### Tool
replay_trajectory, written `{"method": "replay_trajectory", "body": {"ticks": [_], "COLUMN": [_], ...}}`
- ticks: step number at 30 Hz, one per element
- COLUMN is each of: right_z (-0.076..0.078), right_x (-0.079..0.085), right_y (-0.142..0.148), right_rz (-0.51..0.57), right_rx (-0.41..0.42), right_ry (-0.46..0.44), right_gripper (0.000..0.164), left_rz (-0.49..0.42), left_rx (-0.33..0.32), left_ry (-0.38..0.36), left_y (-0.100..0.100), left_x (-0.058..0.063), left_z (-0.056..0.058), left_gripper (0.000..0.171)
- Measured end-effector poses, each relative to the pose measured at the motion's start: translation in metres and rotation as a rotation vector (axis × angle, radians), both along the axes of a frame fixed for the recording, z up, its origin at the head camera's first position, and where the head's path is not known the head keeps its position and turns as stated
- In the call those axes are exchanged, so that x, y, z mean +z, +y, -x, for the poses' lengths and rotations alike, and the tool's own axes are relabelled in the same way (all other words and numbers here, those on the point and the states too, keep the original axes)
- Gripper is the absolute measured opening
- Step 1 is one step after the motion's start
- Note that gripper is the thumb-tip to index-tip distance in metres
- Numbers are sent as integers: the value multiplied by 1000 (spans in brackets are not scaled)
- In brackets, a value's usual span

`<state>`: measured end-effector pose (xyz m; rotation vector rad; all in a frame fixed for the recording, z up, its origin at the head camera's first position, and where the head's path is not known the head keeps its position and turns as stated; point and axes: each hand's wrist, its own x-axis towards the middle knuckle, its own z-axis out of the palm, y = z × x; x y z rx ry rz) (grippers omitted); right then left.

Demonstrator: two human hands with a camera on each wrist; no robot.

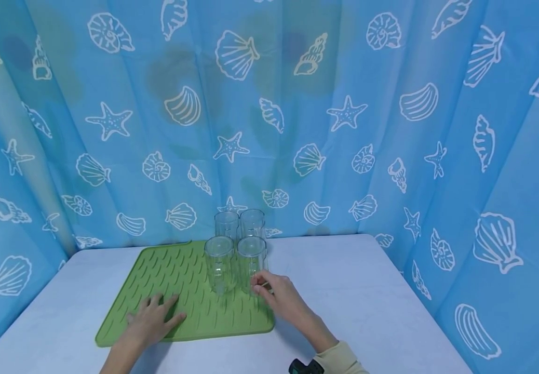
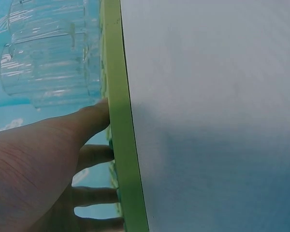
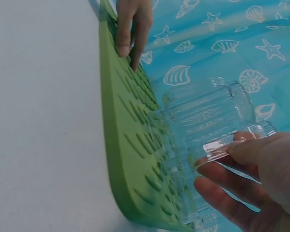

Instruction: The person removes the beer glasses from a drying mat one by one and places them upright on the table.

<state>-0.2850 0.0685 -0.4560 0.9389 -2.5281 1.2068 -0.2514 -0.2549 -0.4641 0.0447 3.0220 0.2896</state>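
Observation:
Several clear glass mugs stand close together on a green ribbed drying mat, toward its right side. My right hand is at the front right glass mug, and in the right wrist view its thumb and forefinger pinch the clear handle. Beside that mug stands the front left mug; two more are behind, the back left one and the back right one. My left hand rests on the mat's front left part with fingers spread, fingertips touching its surface.
The mat lies on a white-covered table, which extends past it on both sides. A blue curtain printed with white seashells and starfish hangs behind the table and round its sides. A dark watch is on the right wrist.

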Motion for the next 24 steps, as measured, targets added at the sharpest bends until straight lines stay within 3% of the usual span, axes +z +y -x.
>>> {"method": "replay_trajectory", "body": {"ticks": [8,16,24], "right_z": [2,3,7], "right_x": [9,21,39], "right_y": [8,23,38], "right_rz": [23,50,25], "right_rx": [11,40,27], "right_ry": [-5,-79,-43], "right_gripper": [8,11,9], "left_rz": [7,9,-12], "left_rx": [8,9,11], "left_ry": [-20,-32,-16], "left_y": [-1,0,-1], "left_x": [-1,-4,-3], "left_z": [1,1,1], "left_gripper": [76,77,76]}}
